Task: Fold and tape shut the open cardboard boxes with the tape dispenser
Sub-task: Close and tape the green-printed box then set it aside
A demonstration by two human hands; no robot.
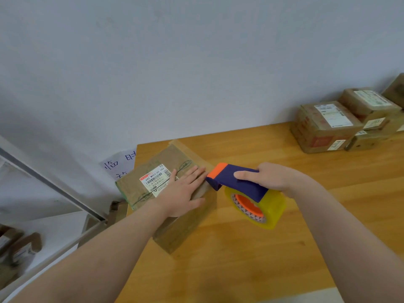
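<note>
A closed brown cardboard box with a white shipping label lies at the left corner of the wooden table. My left hand presses flat on its top, fingers straight. My right hand grips the blue and orange tape dispenser, which carries a yellowish tape roll. The dispenser's orange nose sits at the box's right edge, beside my left fingertips. A strip of clear tape runs over the box's far right edge.
A stack of several taped cardboard boxes stands at the table's back right against the wall. A paper sign with handwriting hangs behind the table's left corner. More boxes lie on the floor at the lower left.
</note>
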